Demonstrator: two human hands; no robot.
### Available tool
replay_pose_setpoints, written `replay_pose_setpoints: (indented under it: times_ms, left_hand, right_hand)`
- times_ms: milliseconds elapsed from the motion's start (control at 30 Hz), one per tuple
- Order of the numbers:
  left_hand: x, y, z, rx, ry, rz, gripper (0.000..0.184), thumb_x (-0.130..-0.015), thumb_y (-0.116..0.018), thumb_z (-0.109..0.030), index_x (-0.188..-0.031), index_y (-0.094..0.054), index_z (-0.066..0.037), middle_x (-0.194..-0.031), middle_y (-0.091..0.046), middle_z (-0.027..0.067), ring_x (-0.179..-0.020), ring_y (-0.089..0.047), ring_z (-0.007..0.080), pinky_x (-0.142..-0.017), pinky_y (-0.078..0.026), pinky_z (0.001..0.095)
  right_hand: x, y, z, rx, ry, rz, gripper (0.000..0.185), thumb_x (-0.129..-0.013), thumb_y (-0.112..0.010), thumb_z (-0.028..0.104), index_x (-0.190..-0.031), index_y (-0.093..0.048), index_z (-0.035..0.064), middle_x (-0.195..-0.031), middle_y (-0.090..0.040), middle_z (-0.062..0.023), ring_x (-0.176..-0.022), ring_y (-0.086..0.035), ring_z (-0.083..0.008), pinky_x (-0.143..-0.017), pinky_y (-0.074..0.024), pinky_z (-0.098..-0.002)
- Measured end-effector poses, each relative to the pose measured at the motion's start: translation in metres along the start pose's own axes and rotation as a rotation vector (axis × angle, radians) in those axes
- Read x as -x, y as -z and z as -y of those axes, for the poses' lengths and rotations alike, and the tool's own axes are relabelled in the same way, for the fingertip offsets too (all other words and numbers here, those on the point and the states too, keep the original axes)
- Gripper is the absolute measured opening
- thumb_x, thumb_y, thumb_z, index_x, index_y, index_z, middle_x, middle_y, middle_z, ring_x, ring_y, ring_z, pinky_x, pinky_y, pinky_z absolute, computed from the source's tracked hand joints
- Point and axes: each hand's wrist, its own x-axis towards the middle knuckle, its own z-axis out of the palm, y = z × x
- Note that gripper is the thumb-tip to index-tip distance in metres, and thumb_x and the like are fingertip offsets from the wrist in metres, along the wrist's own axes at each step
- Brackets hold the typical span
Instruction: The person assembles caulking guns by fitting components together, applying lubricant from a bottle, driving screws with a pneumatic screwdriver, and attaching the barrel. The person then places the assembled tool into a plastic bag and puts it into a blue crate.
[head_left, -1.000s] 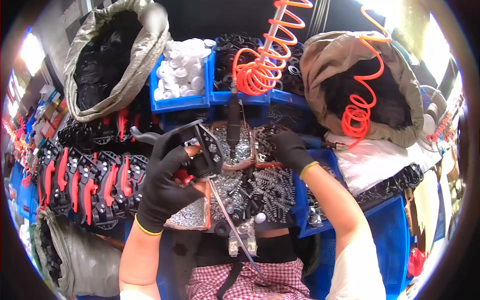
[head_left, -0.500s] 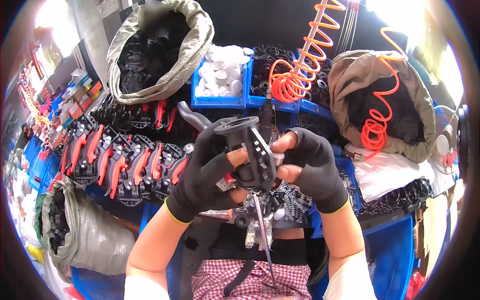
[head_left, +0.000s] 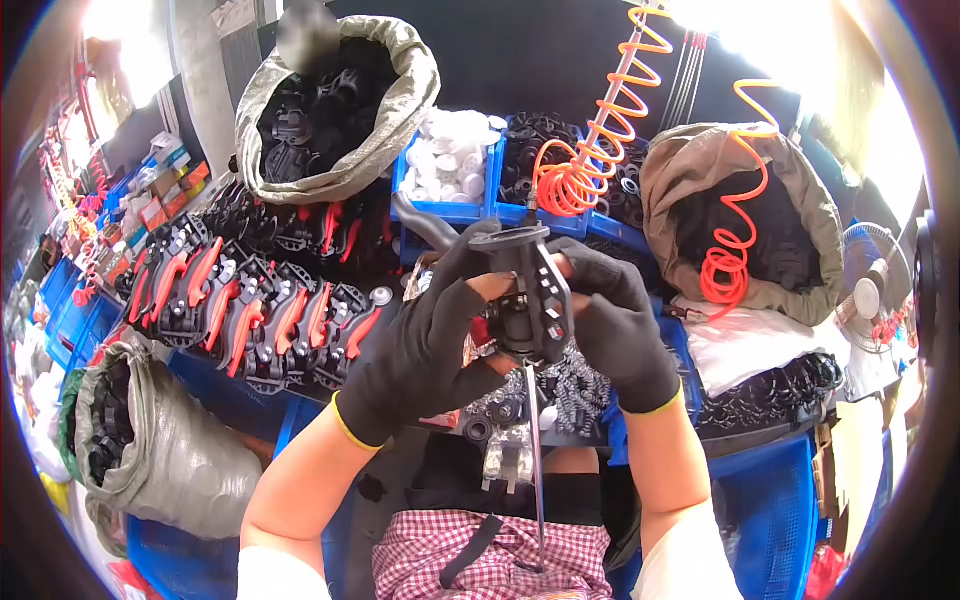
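Note:
My left hand (head_left: 425, 340), in a black fingerless glove, is closed around a black plastic part (head_left: 530, 305) with a round flange on top and a studded side plate. My right hand (head_left: 625, 325), gloved alike, has its fingers bent against the part's right side; some fingertips are hidden behind it. Below the part a thin metal rod (head_left: 537, 450) runs down toward the lap; how its top end meets the part is hard to make out. Springs and small black parts (head_left: 570, 395) lie on the bench beneath my hands.
Rows of black and red lever-like assemblies (head_left: 260, 315) lie at left. Behind stands a blue bin (head_left: 450, 212) of white caps. Open sacks (head_left: 425, 95) hold black parts, one more sack (head_left: 830, 270) at right. Orange coiled hoses (head_left: 565, 190) hang overhead. A fan (head_left: 872, 285) stands far right.
Both hands and the black part have shifted slightly right in the view. My right fingers have moved up and curl closer along the part's side. The head view has shifted a little.

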Motion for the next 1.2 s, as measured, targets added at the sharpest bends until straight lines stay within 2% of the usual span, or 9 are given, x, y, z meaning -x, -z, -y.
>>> replay_pose_setpoints:
  times_ms: [133,200,300,500,667,833,967,1100,1200]
  left_hand:
    - [-0.009,0.004,-0.021,-0.054,0.119,0.010,0.063,-0.067,-0.078,-0.013,-0.122,-0.047,-0.004,-0.126,-0.051,0.0228,-0.109,-0.058,0.0412,-0.087,-0.050,0.0437]
    - [-0.014,0.002,-0.027,-0.087,0.124,0.005,0.061,-0.065,-0.078,-0.011,-0.118,-0.048,-0.005,-0.121,-0.052,0.0194,-0.098,-0.061,0.0391,-0.078,-0.052,0.0426]
    - [-0.021,0.006,-0.037,-0.080,0.131,-0.002,0.058,-0.064,-0.078,-0.011,-0.114,-0.049,-0.007,-0.123,-0.050,0.0172,-0.098,-0.060,0.0402,-0.077,-0.052,0.0431]
    - [-0.021,0.011,-0.048,-0.150,0.125,0.068,0.050,-0.065,-0.076,-0.013,-0.108,-0.052,-0.010,-0.120,-0.051,0.0146,-0.092,-0.062,0.0394,-0.071,-0.054,0.0424]
    - [0.041,-0.012,-0.043,-0.214,0.002,-0.083,0.057,-0.073,-0.076,-0.047,-0.113,-0.060,-0.011,-0.113,-0.056,0.0172,-0.092,-0.064,0.0355,-0.070,-0.055,0.0415]
    - [0.044,0.029,-0.062,-0.383,0.093,-0.091,0.052,-0.067,-0.081,-0.041,-0.105,-0.062,-0.011,-0.114,-0.056,0.0170,-0.095,-0.063,0.0365,-0.074,-0.054,0.0429]
    - [0.028,0.052,-0.085,-0.631,0.101,-0.100,0.051,-0.065,-0.084,-0.040,-0.101,-0.062,-0.012,-0.115,-0.056,0.0179,-0.103,-0.059,0.0389,-0.082,-0.052,0.0456]
    - [0.044,0.055,-0.110,-0.765,0.023,-0.013,0.055,-0.071,-0.082,-0.035,-0.111,-0.056,-0.009,-0.113,-0.057,0.0150,-0.104,-0.056,0.0405,-0.087,-0.048,0.0463]
    - [0.085,0.000,-0.153,0.068,0.907,0.352,0.052,-0.085,-0.067,-0.019,-0.132,-0.045,-0.012,-0.118,-0.058,0.0135,-0.103,-0.059,0.0214,-0.083,-0.050,0.0326]
  right_hand:
    - [0.013,-0.014,0.014,-0.019,-0.089,-0.167,0.031,-0.091,-0.055,0.019,-0.111,-0.060,-0.0054,-0.104,-0.064,-0.0092,-0.090,-0.062,-0.0149,-0.083,-0.0485,-0.0293]
    - [0.016,-0.027,0.013,0.414,0.072,-0.218,0.031,-0.091,-0.057,0.020,-0.109,-0.061,-0.0046,-0.103,-0.065,-0.0087,-0.092,-0.062,-0.0139,-0.083,-0.0488,-0.0293]
    - [0.019,-0.049,0.031,-0.296,-0.050,-0.323,0.023,-0.085,-0.065,0.008,-0.105,-0.062,-0.0028,-0.099,-0.067,-0.0065,-0.090,-0.061,-0.0115,-0.080,-0.0497,-0.0268]
    - [0.024,-0.064,0.034,0.144,-0.125,-0.506,0.021,-0.082,-0.067,0.007,-0.102,-0.066,-0.0013,-0.086,-0.066,-0.0010,-0.079,-0.059,-0.0064,-0.069,-0.0486,-0.0237]
    - [0.091,-0.080,0.003,-0.046,-0.119,-0.380,0.036,-0.082,-0.070,0.012,-0.115,-0.063,-0.0014,-0.098,-0.065,-0.0032,-0.090,-0.060,-0.0110,-0.082,-0.0488,-0.0287]
    - [0.199,-0.074,-0.034,-0.123,-0.861,0.030,0.035,-0.089,-0.064,0.027,-0.110,-0.065,-0.0008,-0.089,-0.063,-0.0023,-0.081,-0.056,-0.0108,-0.074,-0.0456,-0.0276]
    - [0.169,-0.096,-0.020,0.142,-0.546,-0.139,0.016,-0.095,-0.056,0.014,-0.092,-0.061,-0.0005,-0.072,-0.057,-0.0013,-0.065,-0.050,-0.0097,-0.059,-0.0414,-0.0254]
    - [0.184,-0.106,-0.065,0.556,-0.228,-0.171,0.015,-0.092,-0.059,0.013,-0.083,-0.052,0.0038,-0.068,-0.051,-0.0155,-0.057,-0.054,-0.0283,-0.053,-0.0406,-0.0389]
    - [0.252,-0.103,-0.121,0.951,-0.485,-0.070,0.021,-0.093,-0.056,0.029,-0.088,-0.057,0.0080,-0.078,-0.062,-0.0149,-0.071,-0.064,-0.0329,-0.061,-0.0488,-0.0445]
